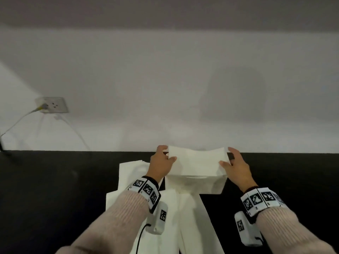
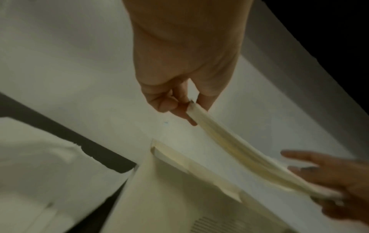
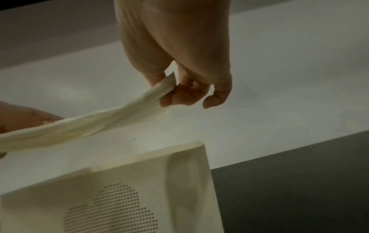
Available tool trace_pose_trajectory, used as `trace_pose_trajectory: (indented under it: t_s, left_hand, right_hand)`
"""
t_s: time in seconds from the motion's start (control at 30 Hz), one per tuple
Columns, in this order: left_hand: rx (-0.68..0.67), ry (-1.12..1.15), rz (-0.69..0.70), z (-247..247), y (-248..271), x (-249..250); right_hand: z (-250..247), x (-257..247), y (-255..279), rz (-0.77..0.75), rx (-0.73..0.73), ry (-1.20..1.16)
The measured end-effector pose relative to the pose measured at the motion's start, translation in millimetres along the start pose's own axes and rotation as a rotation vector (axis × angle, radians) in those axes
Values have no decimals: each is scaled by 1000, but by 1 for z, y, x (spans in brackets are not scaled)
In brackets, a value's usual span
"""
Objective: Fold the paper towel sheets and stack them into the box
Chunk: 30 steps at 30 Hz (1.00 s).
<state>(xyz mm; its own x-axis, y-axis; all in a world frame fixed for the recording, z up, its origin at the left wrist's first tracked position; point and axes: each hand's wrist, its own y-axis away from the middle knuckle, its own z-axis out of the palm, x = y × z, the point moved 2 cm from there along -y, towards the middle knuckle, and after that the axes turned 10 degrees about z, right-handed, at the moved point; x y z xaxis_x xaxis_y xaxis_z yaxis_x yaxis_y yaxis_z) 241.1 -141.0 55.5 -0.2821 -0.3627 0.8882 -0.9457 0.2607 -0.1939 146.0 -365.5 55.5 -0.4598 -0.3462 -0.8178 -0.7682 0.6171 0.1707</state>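
A folded white paper towel (image 1: 197, 160) sags between my two hands just above the white box (image 1: 201, 184). My left hand (image 1: 161, 162) pinches its left end, seen edge-on as a folded towel (image 2: 239, 148) under my left hand (image 2: 185, 107). My right hand (image 1: 234, 165) pinches the right end, thumb on top; in the right wrist view the towel (image 3: 99, 121) hangs from my right hand (image 3: 171, 88) over the box (image 3: 139, 181), whose side has a dotted pattern. The box's inside is hidden by the towel.
Unfolded white towel sheets (image 1: 132, 173) lie spread on the black table (image 1: 55, 189), left of and in front of the box. A white wall (image 1: 165, 88) rises right behind the box, with a socket and cable (image 1: 51, 105) at the left.
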Motion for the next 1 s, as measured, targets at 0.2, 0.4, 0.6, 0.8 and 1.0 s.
trace_pose_trajectory:
  t_s: [0.2,0.4,0.6,0.8,1.0]
  left_hand:
    - [-121,-416,75,12,-29,-23]
    - [-195,-822,174,24,-36,-36]
    - [-294,-1147,253,35,-34,-42]
    - [-345,-1197,233,42,-38,-47]
    - [-333,-1192,214,44,-32,-47]
  right_hand:
    - [15,-4,-39,-113,21,476]
    - [33,12,-54,-144,63,678]
    - [35,19,-54,-107,48,857]
    - [36,16,-56,-69,46,926]
    - [41,13,-63,-63,27,1009]
